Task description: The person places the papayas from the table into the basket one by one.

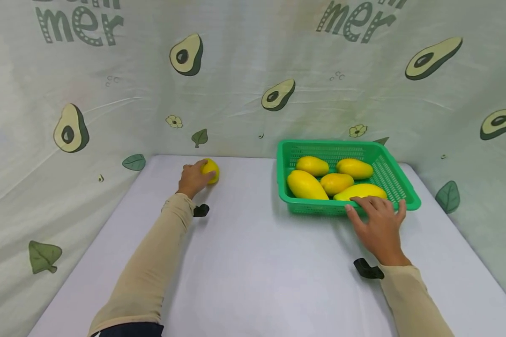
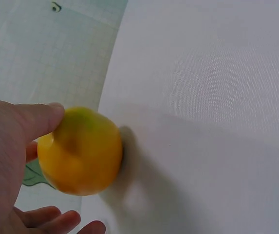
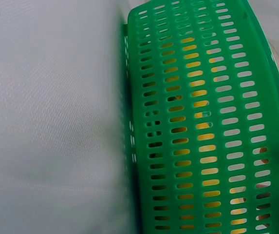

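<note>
At the far left of the table, my left hand (image 1: 194, 179) holds a yellow mango (image 1: 211, 171) between thumb and fingers. Seen up close in the left wrist view, the mango (image 2: 83, 153) looks round and orange-yellow with a greenish patch, and the thumb (image 2: 44, 119) lies against its upper side. My right hand (image 1: 379, 228) grips the near rim of a green plastic basket (image 1: 316, 207), fingers over the edge and thumb outside. Several yellow mangoes (image 1: 305, 185) lie inside the basket. Only a fingertip (image 2: 91, 228) of the other left fingers shows low in the left wrist view, apart from the fruit.
A white-covered table (image 1: 244, 252) lies under both hands. Behind it and at its sides hangs a pale cloth (image 1: 236, 61) printed with avocados and leaves. The basket's slotted wall (image 3: 202, 117) fills much of the right wrist view.
</note>
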`<state>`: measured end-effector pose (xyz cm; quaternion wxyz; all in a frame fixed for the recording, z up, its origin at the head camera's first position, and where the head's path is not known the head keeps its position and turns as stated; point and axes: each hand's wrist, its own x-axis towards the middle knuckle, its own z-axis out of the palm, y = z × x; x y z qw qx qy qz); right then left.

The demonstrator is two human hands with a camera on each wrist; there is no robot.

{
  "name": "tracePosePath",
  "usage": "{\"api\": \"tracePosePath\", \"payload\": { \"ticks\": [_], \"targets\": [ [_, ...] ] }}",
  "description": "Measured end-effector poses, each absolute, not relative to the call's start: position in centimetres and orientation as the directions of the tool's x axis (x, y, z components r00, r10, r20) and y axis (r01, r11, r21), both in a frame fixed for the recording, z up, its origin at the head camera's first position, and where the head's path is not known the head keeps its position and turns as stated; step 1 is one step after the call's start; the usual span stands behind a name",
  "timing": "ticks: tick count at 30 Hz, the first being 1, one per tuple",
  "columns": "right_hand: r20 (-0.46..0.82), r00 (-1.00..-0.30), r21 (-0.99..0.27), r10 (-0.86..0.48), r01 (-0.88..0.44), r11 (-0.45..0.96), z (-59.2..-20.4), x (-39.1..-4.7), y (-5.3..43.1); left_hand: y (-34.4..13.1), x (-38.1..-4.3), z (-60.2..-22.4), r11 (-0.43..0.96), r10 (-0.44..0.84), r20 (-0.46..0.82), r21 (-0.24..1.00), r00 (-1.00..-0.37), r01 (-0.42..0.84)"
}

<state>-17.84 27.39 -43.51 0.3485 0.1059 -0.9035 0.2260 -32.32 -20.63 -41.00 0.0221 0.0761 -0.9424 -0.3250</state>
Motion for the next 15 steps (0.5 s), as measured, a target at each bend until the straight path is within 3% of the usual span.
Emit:
{"api": "tracePosePath", "payload": {
  "ticks": [15],
  "targets": [
    [0.676, -0.736, -0.337, -0.037, -0.354, 0.872, -43.55, -18.12, 27.35, -20.13, -32.3, -41.01, 0.813, -0.097, -0.011, 0.576, -0.995, -0.086]
  ]
}}
